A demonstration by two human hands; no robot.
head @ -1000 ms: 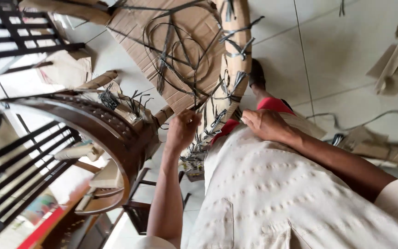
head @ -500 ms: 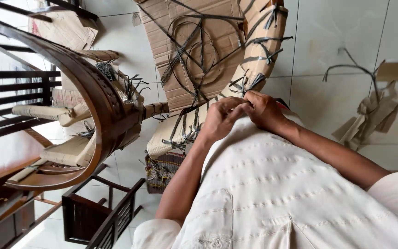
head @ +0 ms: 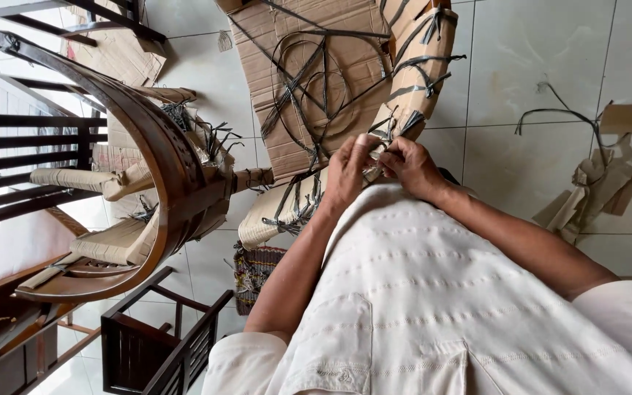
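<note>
Your left hand (head: 349, 172) and right hand (head: 412, 167) meet just above your cream shirt (head: 433, 307), fingertips pressed together on a dark strap (head: 383, 150) where it crosses the paper-wrapped furniture part (head: 422, 69). Both hands pinch the strap; the exact hold is partly hidden by the knuckles. The wrapped part is tan, long and curved, banded with more dark straps. Behind it lies flat brown cardboard (head: 294, 80) on the pale tiled floor (head: 550, 58), with loose strap loops on top. At the left stands a dark curved wooden chair frame (head: 162, 161). Torn cardboard scraps (head: 594, 190) lie at the right.
</note>
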